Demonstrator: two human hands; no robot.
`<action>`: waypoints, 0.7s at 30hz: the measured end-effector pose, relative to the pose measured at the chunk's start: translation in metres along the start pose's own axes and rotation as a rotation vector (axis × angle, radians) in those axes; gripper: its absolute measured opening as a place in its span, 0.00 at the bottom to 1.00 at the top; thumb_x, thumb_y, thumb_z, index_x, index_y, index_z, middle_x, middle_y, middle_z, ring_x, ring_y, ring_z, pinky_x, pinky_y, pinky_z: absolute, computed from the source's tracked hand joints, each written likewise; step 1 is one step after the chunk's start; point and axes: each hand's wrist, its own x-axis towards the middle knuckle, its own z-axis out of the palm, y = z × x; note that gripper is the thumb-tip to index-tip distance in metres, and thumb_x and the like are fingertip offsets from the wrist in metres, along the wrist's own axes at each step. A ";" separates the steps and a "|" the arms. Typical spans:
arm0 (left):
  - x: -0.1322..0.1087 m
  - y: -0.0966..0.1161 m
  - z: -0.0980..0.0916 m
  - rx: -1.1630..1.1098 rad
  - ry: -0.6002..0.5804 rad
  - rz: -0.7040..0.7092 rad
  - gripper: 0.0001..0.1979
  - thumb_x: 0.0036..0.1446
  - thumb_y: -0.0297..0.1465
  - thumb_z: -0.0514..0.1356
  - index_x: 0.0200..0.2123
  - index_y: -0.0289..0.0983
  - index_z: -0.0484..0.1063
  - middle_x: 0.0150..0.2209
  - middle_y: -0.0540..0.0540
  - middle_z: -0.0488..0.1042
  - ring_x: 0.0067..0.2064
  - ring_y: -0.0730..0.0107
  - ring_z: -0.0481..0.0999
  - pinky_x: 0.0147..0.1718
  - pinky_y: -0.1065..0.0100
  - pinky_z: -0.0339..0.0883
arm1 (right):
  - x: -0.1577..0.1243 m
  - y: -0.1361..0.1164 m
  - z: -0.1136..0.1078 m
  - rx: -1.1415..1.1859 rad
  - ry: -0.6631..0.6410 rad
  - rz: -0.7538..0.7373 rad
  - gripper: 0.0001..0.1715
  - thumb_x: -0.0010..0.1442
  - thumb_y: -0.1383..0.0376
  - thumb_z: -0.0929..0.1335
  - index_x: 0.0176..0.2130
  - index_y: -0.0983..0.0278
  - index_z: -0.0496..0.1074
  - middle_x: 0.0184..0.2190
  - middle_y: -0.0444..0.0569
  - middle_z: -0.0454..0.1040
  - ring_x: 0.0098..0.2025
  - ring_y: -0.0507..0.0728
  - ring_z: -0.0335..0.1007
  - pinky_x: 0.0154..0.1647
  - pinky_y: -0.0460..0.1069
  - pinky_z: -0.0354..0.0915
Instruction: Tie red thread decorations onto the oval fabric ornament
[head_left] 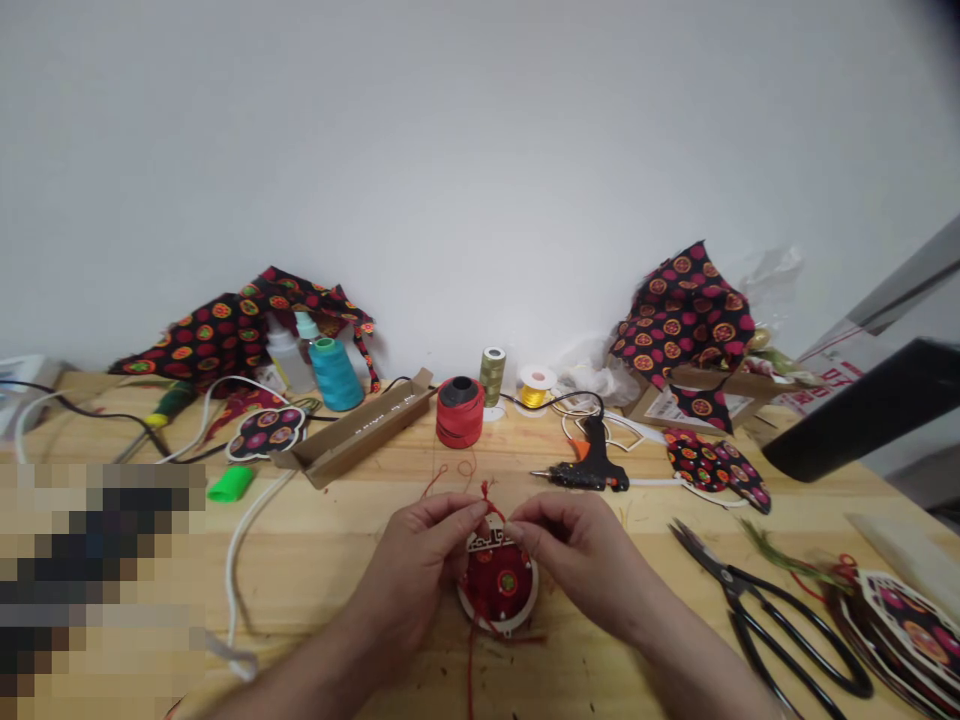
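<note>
A round pendant [498, 583] with dark red patterned fabric, a pale wooden rim and a cut-out fretwork strip near its top is held low over the wooden table, between my two hands. My left hand [416, 555] is closed on its upper left edge, the thumb close to the knot of a red cord [486, 492]. On the upper right my right hand [576, 548] pinches, thumb against index finger, at the cord where it loops beside the fretwork. Exactly what sits between those fingertips is partly hidden. Loose red cord ends trail below the pendant.
Black-handled scissors [765, 605] lie right, beside stacked pendants [911, 620]. Behind stand a glue gun [589, 468], red thread spool [460, 412], teal thread cone [337, 375] and long cardboard box [367, 430]. A white cable [234, 590] crosses the left; a pixelated patch hides the lower left.
</note>
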 end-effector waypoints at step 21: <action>0.003 -0.001 -0.003 -0.173 -0.053 -0.126 0.11 0.46 0.28 0.64 0.19 0.34 0.65 0.14 0.57 0.60 0.14 0.85 0.52 0.13 0.78 0.41 | -0.020 -0.003 0.023 -0.692 -0.069 -1.000 0.08 0.57 0.68 0.64 0.26 0.64 0.69 0.23 0.45 0.70 0.27 0.53 0.63 0.34 0.49 0.61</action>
